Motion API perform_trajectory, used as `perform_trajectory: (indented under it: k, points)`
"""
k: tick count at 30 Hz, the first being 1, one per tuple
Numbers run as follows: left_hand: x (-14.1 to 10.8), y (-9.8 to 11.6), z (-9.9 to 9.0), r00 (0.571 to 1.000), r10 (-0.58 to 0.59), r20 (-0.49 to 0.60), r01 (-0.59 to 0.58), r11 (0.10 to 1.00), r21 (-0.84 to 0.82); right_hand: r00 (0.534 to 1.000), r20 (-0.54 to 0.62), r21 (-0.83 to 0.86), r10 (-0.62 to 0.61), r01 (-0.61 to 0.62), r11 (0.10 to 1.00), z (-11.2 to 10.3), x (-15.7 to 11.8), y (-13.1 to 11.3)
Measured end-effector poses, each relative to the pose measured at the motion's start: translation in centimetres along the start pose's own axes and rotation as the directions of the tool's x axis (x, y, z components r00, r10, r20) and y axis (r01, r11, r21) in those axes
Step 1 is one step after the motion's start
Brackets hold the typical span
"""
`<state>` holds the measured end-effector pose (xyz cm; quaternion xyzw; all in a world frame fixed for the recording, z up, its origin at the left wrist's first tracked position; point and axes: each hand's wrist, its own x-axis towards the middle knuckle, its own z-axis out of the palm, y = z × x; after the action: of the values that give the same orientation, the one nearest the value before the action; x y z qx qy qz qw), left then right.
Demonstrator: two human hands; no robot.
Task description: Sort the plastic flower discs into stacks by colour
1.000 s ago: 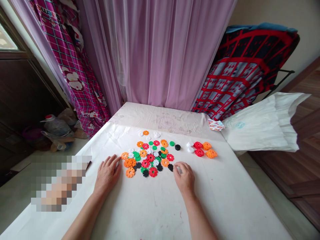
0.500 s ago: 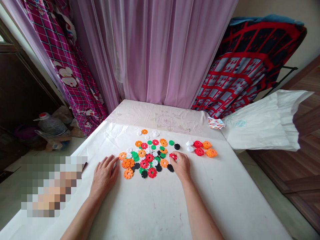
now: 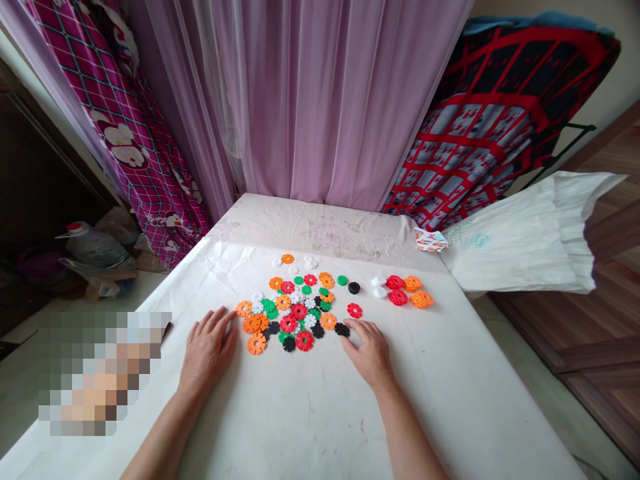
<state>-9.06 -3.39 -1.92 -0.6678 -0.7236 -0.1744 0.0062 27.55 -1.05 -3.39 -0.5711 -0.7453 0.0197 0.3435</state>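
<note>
Flower-shaped notched plastic discs in orange, red, green, white and black lie in a loose heap mid-table, many overlapping. My left hand rests flat on the cloth left of the heap, fingers stretched, the tips close to an orange disc. On the heap's right side is my right hand, thumb and index finger apart around the edge of a black disc; whether they touch it I cannot tell. A red disc lies flat just beyond its fingers. Green and black discs sit farther back.
Right of the heap stand ball-like clusters of joined pieces: white, red and orange. A small printed paper box and a white bag are at the right edge. Purple curtains hang behind the table.
My right hand has let go of the red disc, which now lies flat slightly farther right. The hand has drawn back toward the black disc. My left hand has stayed in place.
</note>
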Motion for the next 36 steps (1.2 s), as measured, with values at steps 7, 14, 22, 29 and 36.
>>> perform_trajectory:
  k: [7, 14, 22, 29, 36]
  points:
    - [0.0, 0.2, -0.2, 1.0, 0.003, 0.003, -0.003, 1.0, 0.008, 1.0, -0.01, 0.068, -0.001, 0.002, 0.998, 0.2, 0.0, -0.4]
    - [0.1, 0.2, -0.3, 1.0, -0.001, 0.002, 0.001, 1.0, 0.007, 0.945, -0.245, 0.019, 0.217, -0.219, 0.976, 0.3, 5.7, 1.7]
    - [0.1, 0.2, -0.3, 1.0, -0.012, 0.003, 0.012, 1.0, -0.002, 0.966, -0.173, -0.12, 0.194, -0.216, 0.969, 1.1, 9.7, 4.2]
    - [0.1, 0.0, 0.0, 1.0, -0.022, -0.007, 0.022, 1.0, -0.019, 0.979, -0.128, -0.135, 0.161, -0.178, 0.975, 1.6, 9.4, 5.2]
    - [0.0, -0.2, 0.0, 1.0, -0.013, -0.014, 0.013, 1.0, -0.008, 0.962, -0.238, -0.039, 0.138, -0.151, 0.988, 1.1, 8.1, 4.5]
